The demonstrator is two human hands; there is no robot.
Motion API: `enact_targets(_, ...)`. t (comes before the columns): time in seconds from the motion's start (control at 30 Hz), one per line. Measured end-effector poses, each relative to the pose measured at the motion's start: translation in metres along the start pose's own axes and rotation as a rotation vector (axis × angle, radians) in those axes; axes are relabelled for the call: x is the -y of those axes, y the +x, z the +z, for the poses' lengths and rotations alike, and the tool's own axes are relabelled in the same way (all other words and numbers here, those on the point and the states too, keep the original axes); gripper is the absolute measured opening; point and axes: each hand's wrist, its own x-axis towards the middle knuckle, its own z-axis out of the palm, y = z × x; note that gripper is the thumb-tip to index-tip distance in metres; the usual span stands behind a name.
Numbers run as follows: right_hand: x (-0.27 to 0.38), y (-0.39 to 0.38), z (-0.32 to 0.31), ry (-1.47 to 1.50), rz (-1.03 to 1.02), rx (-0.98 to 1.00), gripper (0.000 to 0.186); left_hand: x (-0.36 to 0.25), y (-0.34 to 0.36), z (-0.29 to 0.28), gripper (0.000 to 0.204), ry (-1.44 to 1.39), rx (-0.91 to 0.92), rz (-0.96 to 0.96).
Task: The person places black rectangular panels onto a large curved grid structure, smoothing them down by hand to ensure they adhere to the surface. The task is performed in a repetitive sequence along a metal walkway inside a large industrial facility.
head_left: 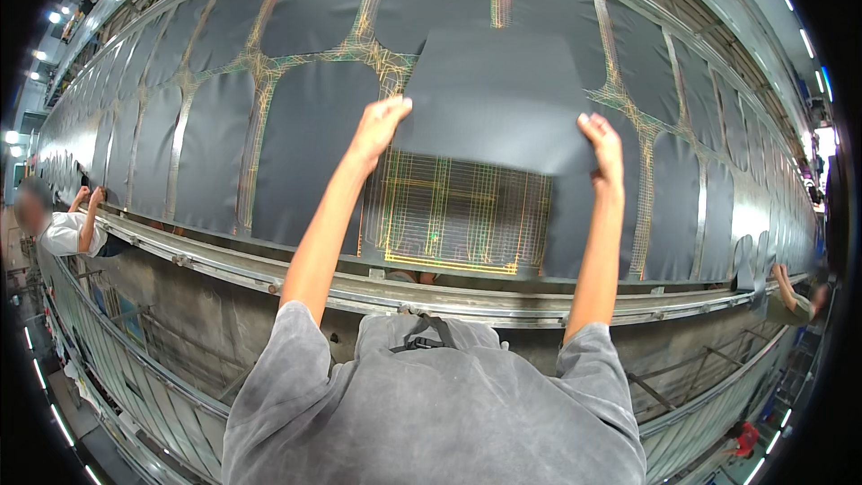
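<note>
A loose dark grey sheet panel (489, 94) is raised between my hands over the long table. My left hand (382, 121) is closed on its left edge, and my right hand (603, 144) is closed near its right edge. Below the panel, a rectangle of table surface (458, 216) shows a grid of yellow and green lines. Other grey panels (314, 153) lie flat on both sides and behind, separated by narrow strips of the same coloured lines.
Co-workers stand along the table at the far left (72, 229) and far right (790, 296), hands at its edge. Metal rails (224, 265) run along the near edge. A person in red (743, 438) is at the lower right, beyond railings.
</note>
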Motion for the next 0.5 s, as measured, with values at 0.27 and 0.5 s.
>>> enact_targets(0.27,-0.184,-0.051,0.003,-0.391,0.232,-0.099,0.024,0.18,-0.066,-0.009,0.023,0.256,-0.243,-0.308)
enact_targets(0.5,-0.23,-0.084,-0.002,-0.525,0.268,-0.213,0.029,0.203,-0.105,0.002,0.024,0.273,-0.321,-0.429)
